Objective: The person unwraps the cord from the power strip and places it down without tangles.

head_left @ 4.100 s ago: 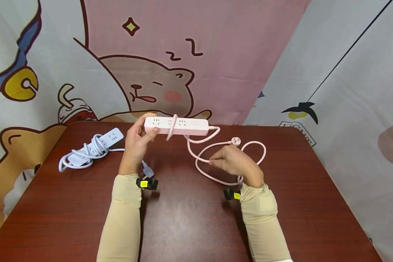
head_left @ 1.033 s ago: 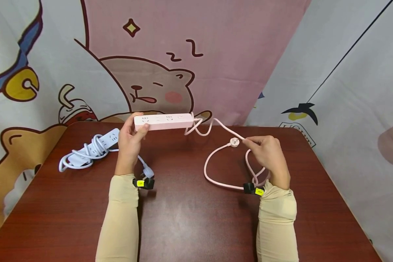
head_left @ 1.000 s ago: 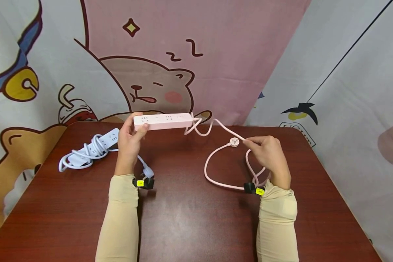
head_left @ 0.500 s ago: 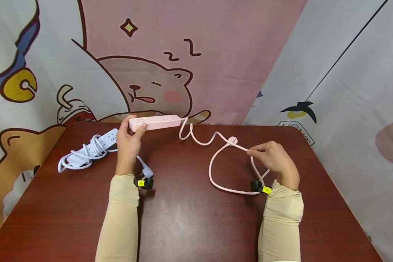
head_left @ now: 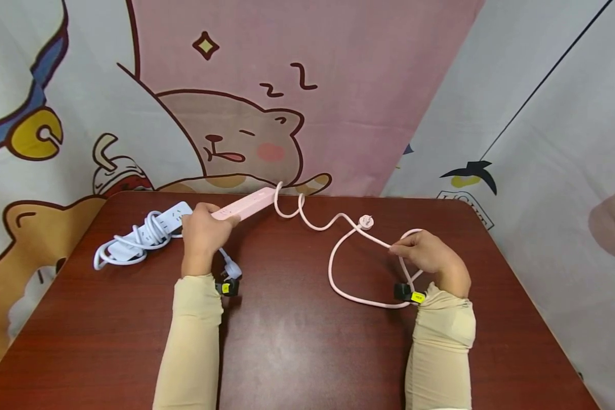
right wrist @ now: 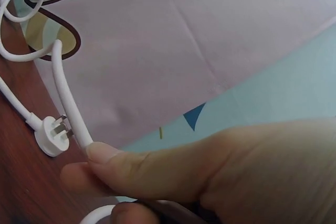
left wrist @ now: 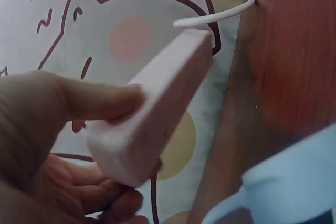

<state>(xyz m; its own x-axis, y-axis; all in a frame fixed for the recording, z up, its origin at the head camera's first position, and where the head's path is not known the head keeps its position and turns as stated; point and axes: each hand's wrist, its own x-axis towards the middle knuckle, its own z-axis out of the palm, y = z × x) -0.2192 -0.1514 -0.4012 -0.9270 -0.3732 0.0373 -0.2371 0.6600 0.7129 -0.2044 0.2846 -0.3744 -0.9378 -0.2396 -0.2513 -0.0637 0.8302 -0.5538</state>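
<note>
In the head view my left hand (head_left: 204, 232) grips the near end of a pink power strip (head_left: 248, 203), which slants up toward the back of the table. The left wrist view shows the thumb on one side of the strip (left wrist: 157, 98) and fingers beneath it. A pale pink cord (head_left: 312, 226) leaves the strip's far end in loose coils. Between thumb and fingertips, my right hand (head_left: 433, 256) pinches that cord. Its three-pin plug (head_left: 366, 222) lies behind a loop of cord; in the right wrist view the plug (right wrist: 51, 137) is just left of the thumb.
A white power strip (head_left: 176, 215), wrapped in its own cord, lies on the brown table (head_left: 307, 341) at the left. Its plug (head_left: 230, 267) sits beside my left wrist. A curtain (head_left: 364, 102) with cartoon animals hangs behind the table.
The cord that wrapped the pink strip has been unwound, and my right hand has moved right with it. My left hand has since lowered and turned the strip so it slants.
</note>
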